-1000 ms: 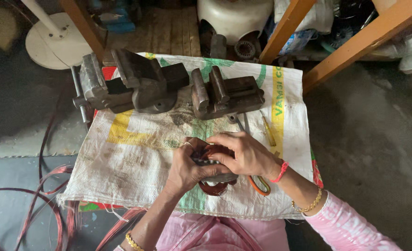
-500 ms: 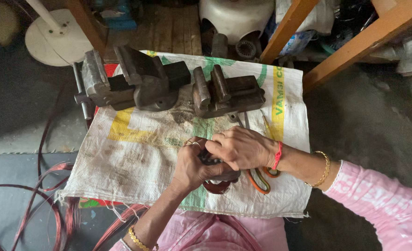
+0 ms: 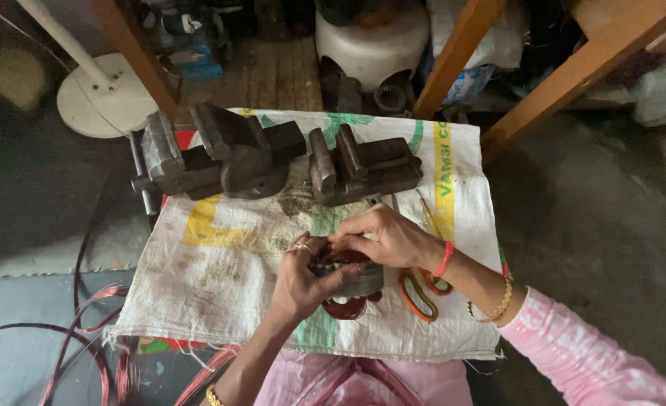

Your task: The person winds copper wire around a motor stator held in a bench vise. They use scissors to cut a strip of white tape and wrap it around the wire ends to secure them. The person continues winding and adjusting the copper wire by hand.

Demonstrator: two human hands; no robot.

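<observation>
L hand [image 3: 297, 282] & R hand [image 3: 382, 239] both clamped on motor stator [image 3: 351, 277]; slip risk: copper windings nick on scissors [image 3: 417, 295].

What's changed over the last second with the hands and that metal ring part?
Little. The right hand shifted slightly from over the ring part toward its top edge, fingers still working there. The left hand keeps gripping it from the left. Vise, sack and orange-handled scissors stayed put.
</observation>
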